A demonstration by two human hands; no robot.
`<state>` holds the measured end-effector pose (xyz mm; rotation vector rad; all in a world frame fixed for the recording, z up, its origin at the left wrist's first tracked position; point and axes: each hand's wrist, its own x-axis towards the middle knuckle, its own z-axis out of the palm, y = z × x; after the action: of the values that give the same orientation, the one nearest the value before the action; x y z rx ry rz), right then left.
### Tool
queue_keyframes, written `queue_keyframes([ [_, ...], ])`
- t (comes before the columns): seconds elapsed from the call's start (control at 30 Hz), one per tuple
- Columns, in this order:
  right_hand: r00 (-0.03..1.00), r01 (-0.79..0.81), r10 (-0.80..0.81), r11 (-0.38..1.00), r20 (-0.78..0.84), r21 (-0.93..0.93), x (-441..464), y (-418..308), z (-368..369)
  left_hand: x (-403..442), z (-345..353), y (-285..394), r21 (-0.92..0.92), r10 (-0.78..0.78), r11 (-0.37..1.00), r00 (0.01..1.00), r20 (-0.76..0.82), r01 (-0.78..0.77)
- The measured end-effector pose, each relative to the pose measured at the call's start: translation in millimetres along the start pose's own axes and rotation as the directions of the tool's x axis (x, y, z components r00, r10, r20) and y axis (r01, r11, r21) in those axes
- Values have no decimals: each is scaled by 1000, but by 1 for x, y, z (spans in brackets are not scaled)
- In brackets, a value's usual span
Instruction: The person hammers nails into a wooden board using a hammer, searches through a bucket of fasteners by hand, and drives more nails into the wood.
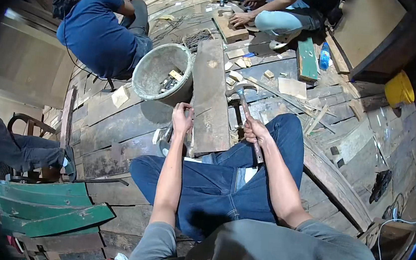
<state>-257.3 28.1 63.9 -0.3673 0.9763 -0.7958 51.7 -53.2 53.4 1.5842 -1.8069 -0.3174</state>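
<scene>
My right hand (pixel 256 130) is wrapped round the handle of a claw hammer (pixel 244 106), its metal head up near the plank and its handle end down by my right knee. My left hand (pixel 182 118) is closed, fingers curled together, at the left edge of a long worn plank (pixel 213 98). Whatever lies between those fingers is too small to make out. The plank stretches away from my crossed legs. Just beyond my left hand stands a grey bucket (pixel 186 86) with some small pieces inside.
A person in a blue shirt (pixel 99 37) sits at the far left. Another person's hand (pixel 240 20) rests on a wood block (pixel 227 30). Wood scraps (pixel 292 88) litter the floorboards. Green boards (pixel 50 205) lie at left, a long beam (pixel 335 185) at right, a yellow bucket (pixel 399 90) farther off.
</scene>
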Motion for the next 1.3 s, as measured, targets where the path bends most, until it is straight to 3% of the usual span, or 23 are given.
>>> queue_keyframes([
  [0.1,1000,0,0,1000,-7,-5,-2,-1,2,1,2,-3,-250,-234,941,972,8,228],
  [0.13,1000,1,-1,1000,-7,-5,-3,-2,3,4,9,-15,-412,-273,869,960,61,273],
  [0.2,1000,-3,3,1000,-7,-13,-2,-3,2,5,14,-25,-526,-300,780,940,160,338],
  [0.23,1000,-2,2,1000,3,-13,0,-2,0,7,9,-24,-428,-402,758,869,288,492],
  [0.37,1000,-2,2,1000,6,3,2,0,-1,5,-1,-12,-635,-436,375,733,522,675],
  [0.47,1000,3,-3,1000,12,-2,3,2,-2,8,-1,-19,-709,-392,160,704,593,686],
  [0.6,1000,-5,5,1000,20,10,4,2,-3,8,-10,-10,-723,-395,63,682,615,688],
  [0.77,1000,-10,10,1000,14,2,6,2,-4,7,-12,-10,-731,-359,94,708,608,675],
  [0.87,1000,-13,13,1000,11,7,5,1,-4,7,-11,-5,-706,-420,169,698,580,688],
  [0.9,1000,-18,18,1000,4,9,3,1,-2,7,-9,-3,-718,-393,212,731,558,663],
  [1.03,1000,-17,17,1000,-26,7,1,-1,-1,7,-6,-1,-475,-534,566,739,411,674],
  [1.07,999,-18,18,1000,-27,11,1,-1,0,4,1,-4,-531,-449,662,847,285,530],
  [1.1,1000,-6,6,1000,-4,9,2,1,-2,4,19,-30,-431,-377,787,897,231,442],
  [1.13,1000,5,-5,1000,24,5,5,2,-4,3,0,-3,-306,-365,855,906,216,418],
  [1.2,999,-29,29,999,16,37,6,1,-4,1,9,-9,-195,-63,978,997,52,72],
  [1.3,999,-46,46,998,-12,41,6,0,-2,-4,-6,11,42,49,997,980,193,-58],
])
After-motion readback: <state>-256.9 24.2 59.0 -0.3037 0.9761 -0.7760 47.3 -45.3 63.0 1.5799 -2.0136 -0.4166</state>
